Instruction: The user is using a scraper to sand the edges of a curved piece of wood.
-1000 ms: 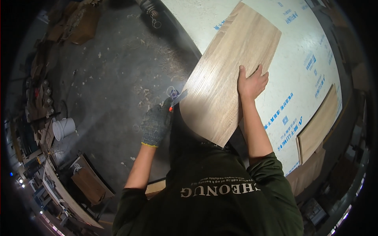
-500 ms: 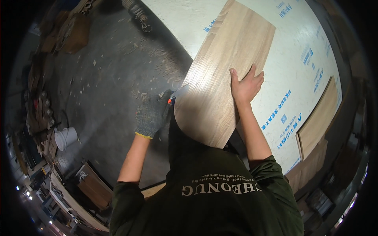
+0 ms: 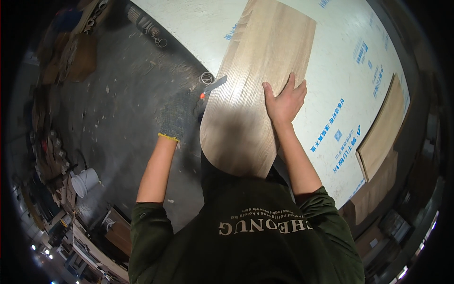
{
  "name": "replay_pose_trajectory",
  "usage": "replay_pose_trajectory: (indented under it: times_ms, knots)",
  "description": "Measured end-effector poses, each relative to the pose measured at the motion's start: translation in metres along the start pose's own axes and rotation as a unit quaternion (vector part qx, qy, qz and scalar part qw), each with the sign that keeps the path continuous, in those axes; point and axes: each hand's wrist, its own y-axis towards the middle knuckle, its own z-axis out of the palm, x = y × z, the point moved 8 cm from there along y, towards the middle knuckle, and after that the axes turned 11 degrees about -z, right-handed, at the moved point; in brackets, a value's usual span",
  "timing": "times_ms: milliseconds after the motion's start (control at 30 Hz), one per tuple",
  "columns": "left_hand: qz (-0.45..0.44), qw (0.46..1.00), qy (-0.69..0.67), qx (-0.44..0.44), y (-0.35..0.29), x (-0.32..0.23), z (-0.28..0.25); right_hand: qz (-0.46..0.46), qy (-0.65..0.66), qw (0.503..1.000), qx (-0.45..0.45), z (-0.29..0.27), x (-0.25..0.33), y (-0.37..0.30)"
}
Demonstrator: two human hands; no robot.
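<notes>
A wood-grain board (image 3: 267, 61) with a rounded near end lies over the table's left edge. My right hand (image 3: 287, 102), bare and with fingers spread, rests flat on the board's right side. My left hand (image 3: 177, 113), in a dark knitted glove with a yellow cuff, is closed at the board's left edge. From it sticks out a knife (image 3: 216, 86) with a flat grey blade and an orange bit near the handle. The blade's tip overlaps the board's left edge in view; most of the handle is hidden by the glove and shadow.
The board rests on a white table sheet (image 3: 326, 85) with blue print. Another wood-grain panel (image 3: 382, 130) lies at its right edge. Thin curled strips (image 3: 206, 78) and scraps lie by the table on the dark floor (image 3: 127, 94). A white bucket (image 3: 85, 182) stands at left.
My left hand and the knife have moved forward along the board's left edge. My right hand stays on the board. The whole view has shifted slightly.
</notes>
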Motion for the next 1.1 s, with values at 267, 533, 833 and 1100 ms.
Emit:
replay_pose_trajectory:
  times_ms: [267, 533, 833, 1100]
  knots:
    - [-0.028, 0.993, -0.022, 0.113, 0.075, -0.004, 0.015, 0.000, 0.012, 1.000, -0.008, -0.001, 0.004, 0.001]
    - [-0.150, 0.957, -0.216, 0.126, -0.020, -0.002, 0.015, 0.006, 0.032, 0.999, -0.033, 0.000, -0.007, 0.001]
    - [-0.080, 0.984, -0.159, 0.008, -0.121, -0.121, 0.017, -0.094, 0.064, 0.992, 0.056, 0.010, -0.003, 0.055]
    - [-0.243, 0.961, -0.129, -0.016, -0.122, -0.069, 0.024, -0.078, 0.034, 0.996, 0.033, -0.002, -0.022, 0.010]
